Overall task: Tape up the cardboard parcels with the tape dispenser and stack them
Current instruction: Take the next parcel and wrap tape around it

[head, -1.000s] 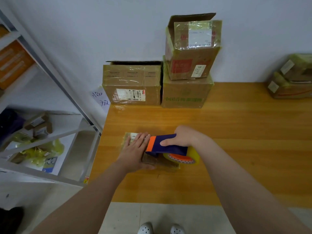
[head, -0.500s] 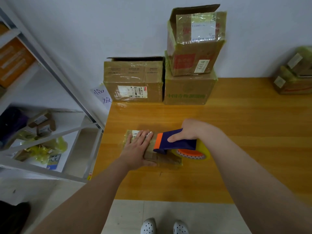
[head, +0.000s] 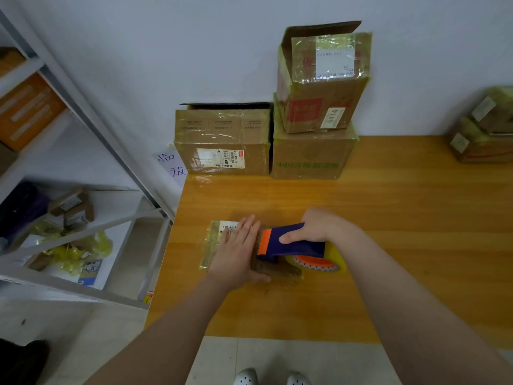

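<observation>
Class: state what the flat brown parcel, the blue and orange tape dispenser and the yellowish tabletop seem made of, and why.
Flat brown parcel: cardboard under glossy tape; dull brown, shiny wrinkles. Blue and orange tape dispenser: likely plastic; smooth flat colour. Yellowish tabletop: wood or laminate; grain lines.

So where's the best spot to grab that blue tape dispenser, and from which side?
By the blue housing midway along the tape dispenser, from above, as the right hand grips it: thumb on the near face. The orange end sits over the flat parcel and the tape roll hangs at the other end, so both probably should stay free.
</observation>
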